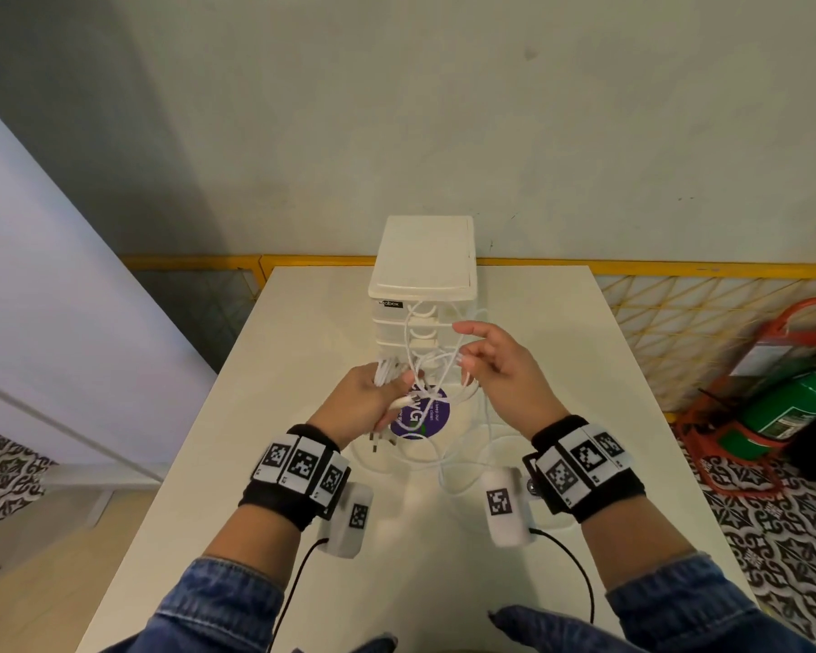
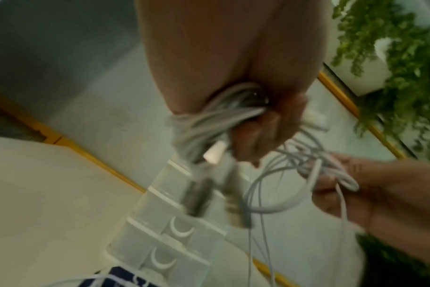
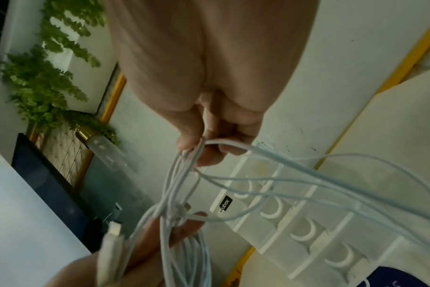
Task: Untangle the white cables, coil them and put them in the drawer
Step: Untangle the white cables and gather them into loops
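Both hands up over the table (image 1: pixel 561 322), just near of the drawer unit (image 1: pixel 422 275). Left hand (image 1: pixel 363 402) fist-grip round a bundle of white cables (image 1: pixel 436 369), plugs dangling below it. Right hand (image 1: pixel 505 369) pinches a few strands at thumb and fingertips, index sticking out. Loose loops trail onto the table between the wrists. Drawers all closed.

Drawer unit (image 1: pixel 422 294): on table (image 1: pixel 561 351), at its far edge. Cables (image 1: pixel 436 369): before the unit, between left hand (image 1: pixel 366 402) and right hand (image 1: pixel 505 369), trailing onto table.
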### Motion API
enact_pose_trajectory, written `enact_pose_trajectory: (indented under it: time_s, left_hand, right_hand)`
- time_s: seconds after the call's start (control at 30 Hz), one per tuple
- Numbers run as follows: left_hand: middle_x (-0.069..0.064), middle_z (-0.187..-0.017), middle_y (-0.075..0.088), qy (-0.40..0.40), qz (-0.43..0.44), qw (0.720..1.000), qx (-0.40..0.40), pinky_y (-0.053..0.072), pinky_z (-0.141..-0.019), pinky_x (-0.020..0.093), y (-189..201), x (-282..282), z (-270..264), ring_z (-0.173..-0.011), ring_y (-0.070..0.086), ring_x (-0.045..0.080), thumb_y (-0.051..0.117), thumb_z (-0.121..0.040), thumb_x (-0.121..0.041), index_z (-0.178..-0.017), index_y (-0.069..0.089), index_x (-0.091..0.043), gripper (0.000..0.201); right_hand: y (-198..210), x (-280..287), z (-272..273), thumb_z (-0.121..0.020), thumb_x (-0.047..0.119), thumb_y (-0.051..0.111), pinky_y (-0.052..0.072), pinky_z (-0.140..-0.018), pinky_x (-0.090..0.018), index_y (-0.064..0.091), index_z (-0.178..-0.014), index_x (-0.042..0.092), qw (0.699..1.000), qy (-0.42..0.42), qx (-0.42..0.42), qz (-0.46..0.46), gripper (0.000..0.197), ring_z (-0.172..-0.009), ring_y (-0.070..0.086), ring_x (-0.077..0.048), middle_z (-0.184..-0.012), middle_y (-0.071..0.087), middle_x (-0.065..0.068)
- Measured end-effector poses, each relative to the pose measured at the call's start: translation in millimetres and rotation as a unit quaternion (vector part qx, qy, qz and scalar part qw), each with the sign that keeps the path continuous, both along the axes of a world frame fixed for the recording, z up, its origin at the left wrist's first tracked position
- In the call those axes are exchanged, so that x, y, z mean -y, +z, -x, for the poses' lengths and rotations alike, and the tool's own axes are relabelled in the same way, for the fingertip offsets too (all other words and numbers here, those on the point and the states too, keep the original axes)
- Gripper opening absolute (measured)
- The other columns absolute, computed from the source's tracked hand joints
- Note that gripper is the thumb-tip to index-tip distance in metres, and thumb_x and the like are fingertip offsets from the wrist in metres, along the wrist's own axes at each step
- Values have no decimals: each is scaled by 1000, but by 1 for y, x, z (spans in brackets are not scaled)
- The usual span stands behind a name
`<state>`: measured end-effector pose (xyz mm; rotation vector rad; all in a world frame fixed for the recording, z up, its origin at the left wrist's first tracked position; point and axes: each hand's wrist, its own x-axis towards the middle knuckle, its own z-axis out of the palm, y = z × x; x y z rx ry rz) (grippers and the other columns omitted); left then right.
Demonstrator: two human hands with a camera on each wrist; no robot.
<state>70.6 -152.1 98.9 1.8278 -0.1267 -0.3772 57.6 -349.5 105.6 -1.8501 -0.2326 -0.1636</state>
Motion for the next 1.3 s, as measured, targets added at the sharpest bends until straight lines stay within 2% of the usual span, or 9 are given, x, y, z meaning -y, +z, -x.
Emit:
enact_pose_trajectory:
  time_s: [0.17, 0.37, 0.5, 0.6, 0.7, 0.8, 0.97, 1.2, 1.3]
  left_hand:
    - [-6, -40, 42, -55, 43, 998, -7, 34, -49, 27, 7, 7, 11, -39, 30, 14, 53, -92, -41, -99, 69, -4, 41]
    - [-8, -37, 44, 21, 91, 996, -13, 28, -50, 30, 2, 11, 10, -34, 30, 11, 54, -94, -32, -97, 67, 2, 36]
    - [-3, -37, 38, 19, 123, 992, -10, 27, -42, 23, 1, 11, 9, -35, 30, 12, 52, -90, -40, -93, 68, -6, 38]
    - [-3, -38, 36, 9, 129, 992, -13, 28, -40, 22, 0, 11, 10, -35, 30, 11, 48, -95, -34, -93, 67, -7, 33]
    - [1, -39, 35, -21, 127, 992, -11, 30, -41, 22, -1, 7, 10, -36, 31, 13, 56, -88, -48, -85, 69, -8, 41]
    - [2, -40, 39, -29, 82, 996, 0, 32, -43, 24, 0, 4, 8, -37, 33, 15, 63, -82, -52, -80, 61, 11, 63]
    - [4, -36, 38, -6, 66, 997, 32, 35, -44, 22, 4, 5, 11, -36, 34, 16, 54, -95, -33, -41, 55, -22, 55]
    - [-4, -40, 40, 26, 110, 994, 5, 24, -41, 22, -1, 0, 9, -36, 29, 11, 63, -90, -20, -77, 58, -3, 22]
    - [0, -42, 38, 16, 155, 988, -15, 26, -39, 17, -2, 4, 11, -34, 28, 9, 64, -86, -21, -75, 61, -7, 18]
  right_hand:
    - [-11, -4, 3, -89, 5, 53, 48, -68, -28, 50, -88, 32, 998, -44, -6, 54, 26, -59, 58, -13, -68, 61, 3]
    - [-9, -4, 6, -74, 31, 75, 37, -70, -10, 68, -73, 30, 985, -70, 83, 132, 8, -77, 52, -7, -81, 56, 4]
    - [-8, -7, 9, -60, 55, 73, 38, -80, -24, 73, -75, 30, 973, -39, 110, 199, 30, -84, 46, -8, -80, 49, 11]
    - [-8, -11, 7, -63, 47, 78, 39, -79, -31, 72, -75, 28, 963, -16, 102, 249, 23, -83, 46, -6, -80, 51, 13]
    - [-4, -14, 13, -71, 31, 78, 37, -76, -17, 66, -73, 28, 985, -16, 48, 166, 12, -78, 50, -2, -77, 59, 13]
    - [-4, -16, 18, -76, 20, 75, 38, -72, -9, 63, -74, 20, 995, -14, 10, 96, 11, -74, 53, 0, -74, 63, 12]
    - [-5, -11, 17, -78, 14, 72, 41, -71, -8, 60, -75, 17, 997, 16, -57, 43, 13, -71, 53, 1, -75, 61, 11]
    - [-1, 3, 19, -88, 8, 60, 44, -73, -7, 66, -95, 14, 979, 112, -168, 35, 11, -75, 60, 1, -81, 68, 4]
    - [0, -2, 21, -83, 2, 62, 40, -66, -6, 64, -96, 10, 974, 129, -157, 100, 14, -67, 60, 4, -76, 69, 0]
